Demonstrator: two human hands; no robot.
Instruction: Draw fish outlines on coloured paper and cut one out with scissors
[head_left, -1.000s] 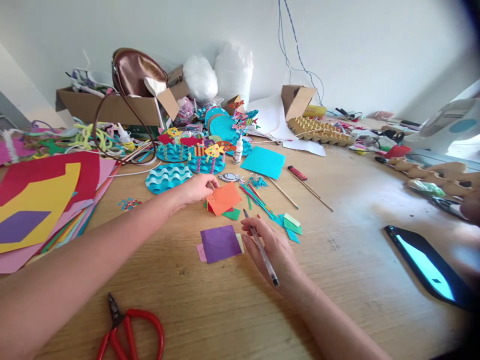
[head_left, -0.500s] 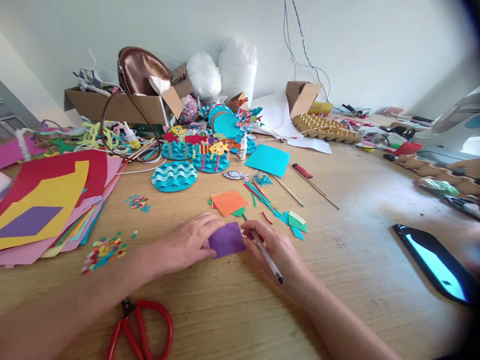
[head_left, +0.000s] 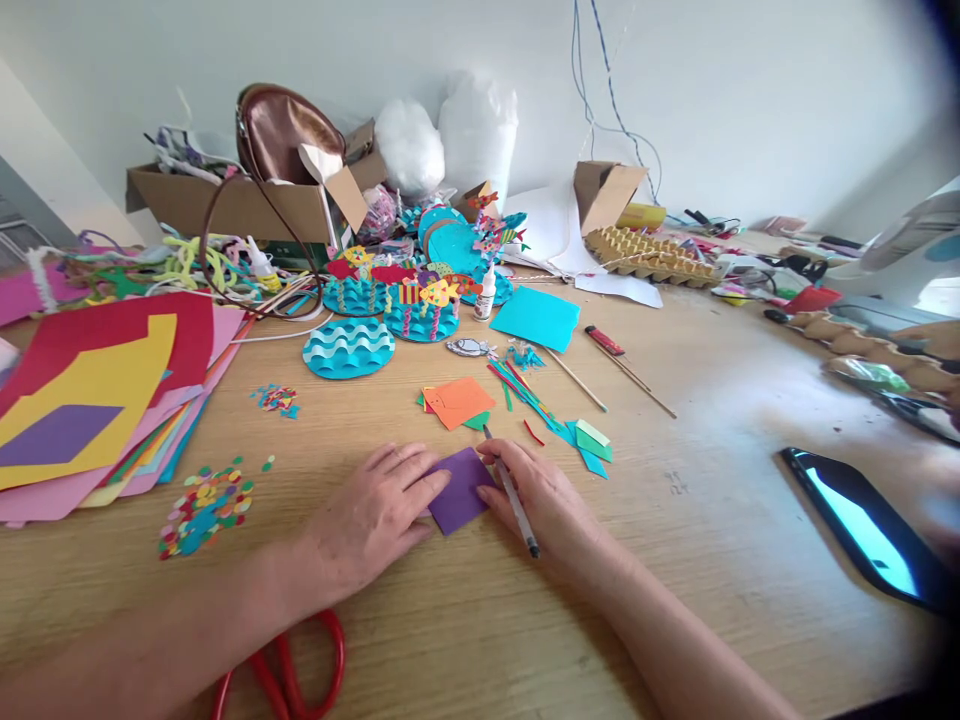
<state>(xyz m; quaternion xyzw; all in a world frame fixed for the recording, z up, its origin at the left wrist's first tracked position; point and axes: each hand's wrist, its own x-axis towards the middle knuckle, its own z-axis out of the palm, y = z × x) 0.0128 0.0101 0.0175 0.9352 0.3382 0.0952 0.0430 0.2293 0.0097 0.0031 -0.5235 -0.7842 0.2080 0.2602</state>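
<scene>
Brought left hand [head_left: 375, 520] from beside the orange paper [head_left: 459, 402] onto the purple paper [head_left: 460, 495], then turned the latter slightly — now steadied between both hands.
Lying flat on the tabletop [head_left: 675, 560], pressed under a loosely spread left hand with nothing gripped; gripping a pen [head_left: 514, 497] in the curled right hand [head_left: 553, 510], tip pointing away, beside the paper's right edge. Surrounded by thin strips [head_left: 553, 425] beyond, confetti dots [head_left: 206, 510] leftward, red handles [head_left: 335, 660] nearer — then flanked by stacked sheets [head_left: 161, 325] and a phone [head_left: 862, 530], backed by a cardboard box [head_left: 225, 212] and pale wall [head_left: 375, 45].
</scene>
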